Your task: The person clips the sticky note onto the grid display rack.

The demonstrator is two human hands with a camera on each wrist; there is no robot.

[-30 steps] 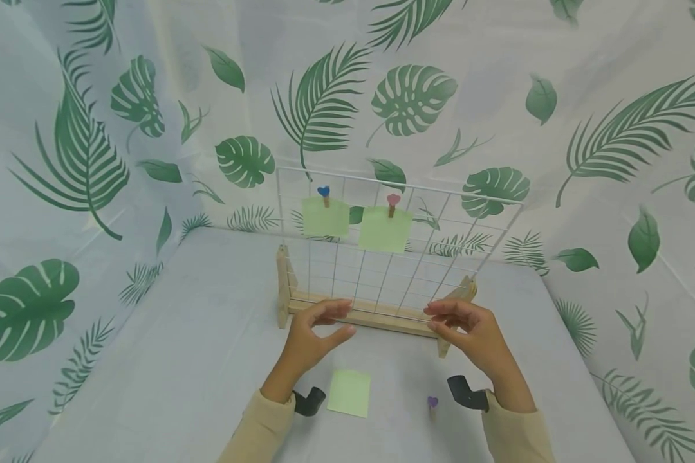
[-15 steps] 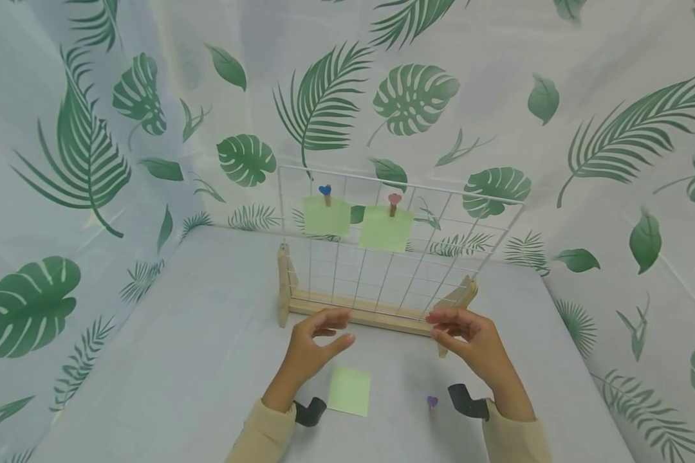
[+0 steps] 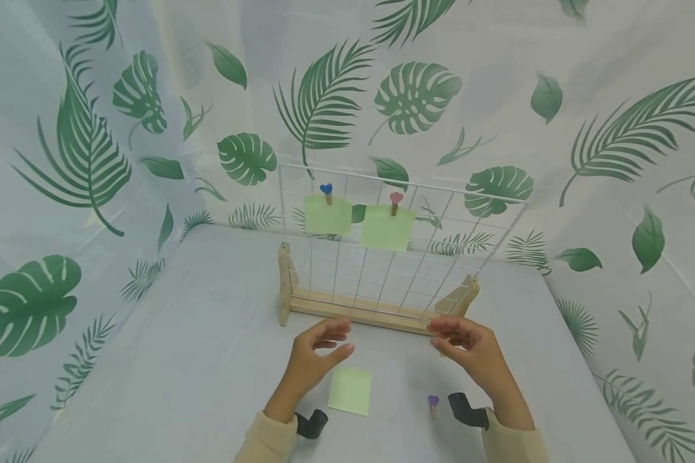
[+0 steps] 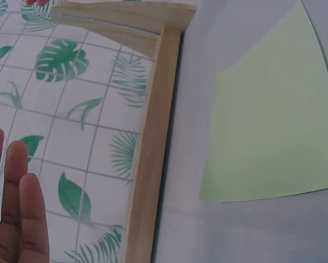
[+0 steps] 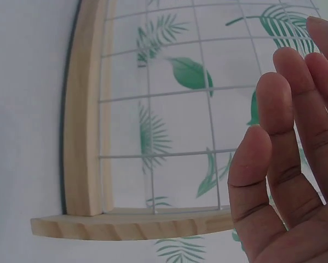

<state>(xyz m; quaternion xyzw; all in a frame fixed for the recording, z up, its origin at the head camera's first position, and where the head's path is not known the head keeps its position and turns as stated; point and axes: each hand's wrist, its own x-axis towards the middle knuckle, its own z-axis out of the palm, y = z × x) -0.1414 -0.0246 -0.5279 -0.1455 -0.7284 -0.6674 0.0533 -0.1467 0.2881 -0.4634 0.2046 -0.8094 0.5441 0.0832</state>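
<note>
My left hand (image 3: 313, 357) hovers in front of the rack with fingers relaxed and nothing in them; a loose green paper note (image 3: 350, 391) lies on the table just below and right of it. Opposite it, my right hand (image 3: 475, 347) is held in the same way near the rack's right foot, also without anything in it. Below that hand is a small clothespin with a purple heart (image 3: 433, 401). On the white wire grid (image 3: 376, 283) hang two green notes, the left one under a blue-heart clothespin (image 3: 327, 191), the right one under a pink-heart clothespin (image 3: 396, 200).
The grid stands in a wooden base (image 3: 359, 313) with a wooden foot at each end. A white cloth (image 3: 168, 360) covers the table. Leaf-printed sheeting (image 3: 498, 83) rises behind and at both sides. A black wrist mount (image 3: 468, 411) juts inward from each sleeve.
Both hands have drawn back slightly from the rack toward the front, keeping their pose. The notes and clothespins have stayed where they were.
</note>
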